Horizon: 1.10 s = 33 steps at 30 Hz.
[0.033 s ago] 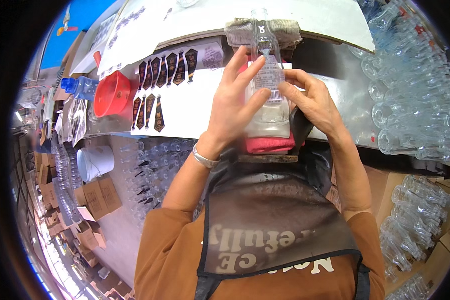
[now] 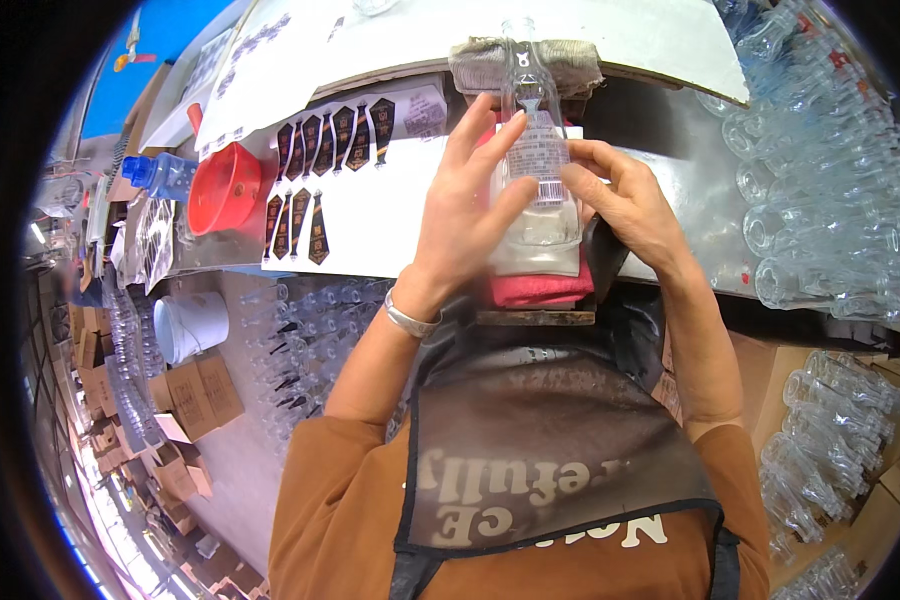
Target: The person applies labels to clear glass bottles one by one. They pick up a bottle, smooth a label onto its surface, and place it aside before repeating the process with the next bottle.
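Observation:
A clear glass bottle (image 2: 545, 228) lies on its back on a padded rest, its neck pointing away from me. A clear label (image 2: 538, 155) with pale print and a barcode is on its upper side. My left hand (image 2: 467, 200) is at the bottle's left side, fingers spread, the fingertips and thumb over the glass and label edge. On the right side, my right hand (image 2: 632, 200) has bent fingers and its thumb against the bottle by the label. Under the bottle are a red cloth (image 2: 540, 291) and, beneath the neck, a folded beige cloth (image 2: 575, 68).
Dark tie-shaped labels (image 2: 358, 135) sit on a white sheet (image 2: 370, 220) at left, beside a red bowl (image 2: 232, 190) and a blue-capped plastic bottle (image 2: 160, 175). Many glass bottles (image 2: 830, 200) are stacked at right. A white bucket (image 2: 190, 325) stands on the floor.
Hardly anything differs. My right thumb has shifted very slightly to the right along with the lower end of the bottle.

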Available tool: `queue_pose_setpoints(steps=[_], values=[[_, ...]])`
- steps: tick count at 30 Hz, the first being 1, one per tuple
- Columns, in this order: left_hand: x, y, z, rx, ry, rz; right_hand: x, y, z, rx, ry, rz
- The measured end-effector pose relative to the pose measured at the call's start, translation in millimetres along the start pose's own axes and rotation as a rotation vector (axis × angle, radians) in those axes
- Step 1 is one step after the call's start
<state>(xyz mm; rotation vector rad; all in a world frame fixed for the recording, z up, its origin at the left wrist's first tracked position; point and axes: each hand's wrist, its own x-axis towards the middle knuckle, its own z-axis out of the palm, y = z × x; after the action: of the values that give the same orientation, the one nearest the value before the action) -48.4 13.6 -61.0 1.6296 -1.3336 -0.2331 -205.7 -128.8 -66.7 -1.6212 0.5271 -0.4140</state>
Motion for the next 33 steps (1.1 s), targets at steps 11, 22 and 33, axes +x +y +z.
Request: queue_pose_setpoints(steps=[11, 22, 33], values=[[-8, 11, 0, 0.002, -0.027, -0.063, -28, -20, 16, -0.412, 0.226, -0.327], [-8, 8, 0, -0.002, -0.041, -0.053, -27, -17, 19, -0.446, 0.228, -0.338], [-8, 7, 0, -0.021, -0.047, -0.042, -27, -18, 19, -0.446, 0.229, -0.34]])
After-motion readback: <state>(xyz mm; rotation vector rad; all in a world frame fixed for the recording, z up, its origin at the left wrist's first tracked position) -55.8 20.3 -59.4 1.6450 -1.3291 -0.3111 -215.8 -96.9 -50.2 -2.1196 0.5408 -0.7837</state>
